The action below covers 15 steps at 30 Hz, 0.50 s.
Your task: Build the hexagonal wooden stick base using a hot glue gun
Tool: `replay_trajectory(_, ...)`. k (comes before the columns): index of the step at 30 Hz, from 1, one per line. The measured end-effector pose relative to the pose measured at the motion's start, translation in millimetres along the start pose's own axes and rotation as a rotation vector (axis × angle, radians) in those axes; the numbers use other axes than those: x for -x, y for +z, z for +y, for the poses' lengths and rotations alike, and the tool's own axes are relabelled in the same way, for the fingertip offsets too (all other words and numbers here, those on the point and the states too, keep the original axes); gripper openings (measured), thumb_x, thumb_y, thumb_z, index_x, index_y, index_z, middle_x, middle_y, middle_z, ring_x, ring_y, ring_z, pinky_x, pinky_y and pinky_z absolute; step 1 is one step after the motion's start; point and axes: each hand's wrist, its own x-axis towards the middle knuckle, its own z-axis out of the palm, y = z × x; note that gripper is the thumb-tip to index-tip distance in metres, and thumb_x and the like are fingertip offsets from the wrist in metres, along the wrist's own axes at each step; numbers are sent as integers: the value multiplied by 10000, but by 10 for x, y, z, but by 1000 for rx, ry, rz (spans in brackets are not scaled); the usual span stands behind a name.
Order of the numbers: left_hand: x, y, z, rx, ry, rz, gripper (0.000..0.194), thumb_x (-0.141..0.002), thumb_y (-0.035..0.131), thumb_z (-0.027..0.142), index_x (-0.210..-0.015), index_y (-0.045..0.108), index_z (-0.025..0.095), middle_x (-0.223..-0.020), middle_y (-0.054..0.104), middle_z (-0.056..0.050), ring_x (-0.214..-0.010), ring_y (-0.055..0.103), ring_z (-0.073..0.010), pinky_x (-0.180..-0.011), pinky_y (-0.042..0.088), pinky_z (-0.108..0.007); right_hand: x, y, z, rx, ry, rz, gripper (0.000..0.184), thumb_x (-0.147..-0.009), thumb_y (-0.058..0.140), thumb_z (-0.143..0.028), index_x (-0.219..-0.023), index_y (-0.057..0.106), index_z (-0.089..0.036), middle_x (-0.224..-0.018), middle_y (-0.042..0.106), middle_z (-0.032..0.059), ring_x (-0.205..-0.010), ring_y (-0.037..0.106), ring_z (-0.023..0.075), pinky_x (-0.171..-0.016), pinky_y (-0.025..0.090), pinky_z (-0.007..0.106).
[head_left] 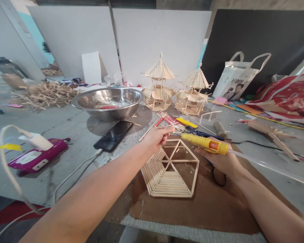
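My right hand is wrapped round a yellow hot glue gun, its nozzle pointing left and a clear glue stick trailing from its rear. Close to the nozzle, my left hand is closed in a pinch; whatever sits between the fingertips is too small to make out. Below both hands lies a hexagonal frame of wooden sticks. Its left and front sections are filled with rows of sticks, while the back and right ones show the brown board beneath.
Two stick-built pagodas stand behind, beside a steel basin. A yellow cutter and loose sticks lie beyond the frame. Left are a phone and a purple power strip with cables; a paper bag stands back right.
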Motion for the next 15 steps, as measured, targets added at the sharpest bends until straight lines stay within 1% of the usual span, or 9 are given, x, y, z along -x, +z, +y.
replay_trajectory(2, 9, 9, -2, 6, -3, -7, 252, -511, 682, 312, -651, 597, 120, -468, 384, 61, -368, 291, 1, -329, 157, -144, 0, -13, -13, 61, -24, -7, 207, -631, 574, -400, -660, 527, -200, -604, 555, 0, -552, 515, 134, -509, 419, 250)
replay_trajectory(5, 22, 20, 4, 6, -8, -12, 237, -519, 676, 304, -647, 596, 121, -470, 383, 61, -370, 296, 1, -332, 162, -142, 2, -38, -40, 112, -46, -35, 159, -647, 565, -358, -692, 531, -209, -636, 560, 5, -578, 513, 136, -530, 410, 248)
replay_trajectory(9, 35, 33, 20, -5, -14, -8, 207, -536, 668, 289, -634, 594, 123, -458, 382, 59, -366, 292, 0, -335, 159, -149, 4, -60, -72, 132, -62, -49, 134, -649, 559, -328, -719, 538, -216, -672, 570, 7, -610, 517, 147, -551, 412, 258)
replay_trajectory(15, 39, 34, 16, 1, -12, -17, 199, -544, 671, 275, -651, 596, 125, -459, 381, 59, -363, 290, 0, -337, 150, -156, 3, -58, -74, 144, -59, -43, 125, -642, 562, -335, -688, 524, -225, -645, 560, 5, -590, 518, 149, -505, 394, 243)
